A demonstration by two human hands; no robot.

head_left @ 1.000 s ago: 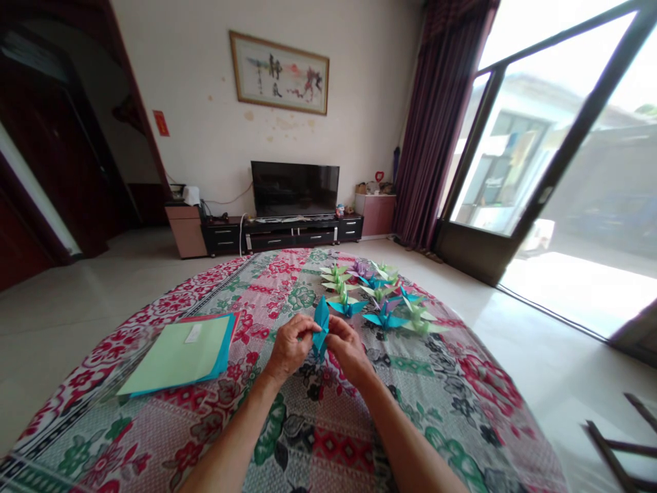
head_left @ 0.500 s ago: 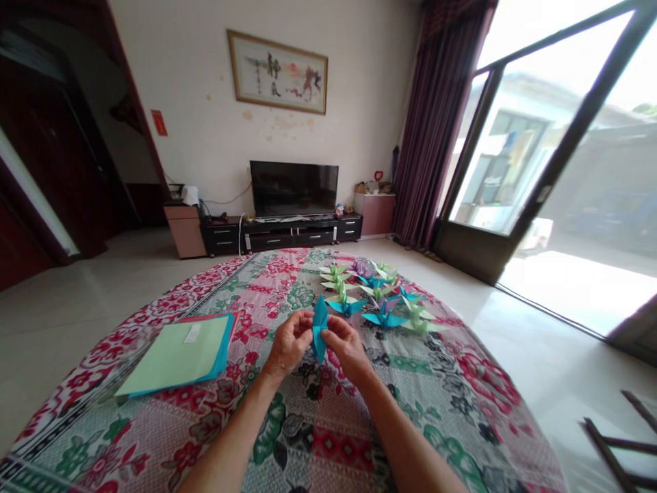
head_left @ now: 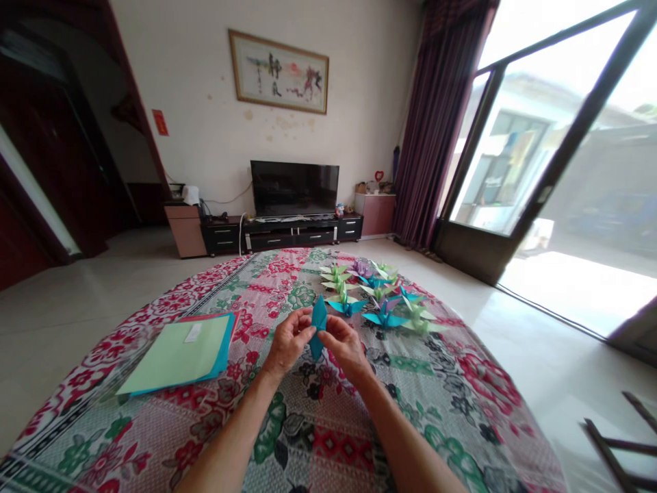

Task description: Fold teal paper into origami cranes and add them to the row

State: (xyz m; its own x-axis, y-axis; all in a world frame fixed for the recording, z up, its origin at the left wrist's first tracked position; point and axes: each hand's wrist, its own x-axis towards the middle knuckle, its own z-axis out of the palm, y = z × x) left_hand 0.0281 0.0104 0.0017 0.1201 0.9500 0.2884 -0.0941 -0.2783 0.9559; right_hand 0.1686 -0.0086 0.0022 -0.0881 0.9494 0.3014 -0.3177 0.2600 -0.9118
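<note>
A blue piece of folded origami paper (head_left: pixel 319 313), narrow and diamond-shaped, stands upright between my hands above the table. My left hand (head_left: pixel 291 342) pinches its left side, thumb on the near face. On the other side my right hand (head_left: pixel 345 342) grips it, with the thumb near the paper's middle. The fingers behind the paper are partly hidden. Just beyond my right hand, several finished paper cranes in blue (head_left: pixel 384 316), green (head_left: pixel 418 316) and purple (head_left: pixel 361 268) stand grouped on the tablecloth.
A stack of square paper (head_left: pixel 174 356), green on top with blue and red below, lies to the left, bearing a small white slip (head_left: pixel 194 333). The round table has a flowered cloth (head_left: pixel 339 438). Past it stand a television (head_left: pixel 294 189) and a low cabinet (head_left: pixel 277 239).
My thumbs have shifted slightly on the blue folded paper, the left one moving inward and up. The paper now tilts a little differently. The cranes and paper stack stay put.
</note>
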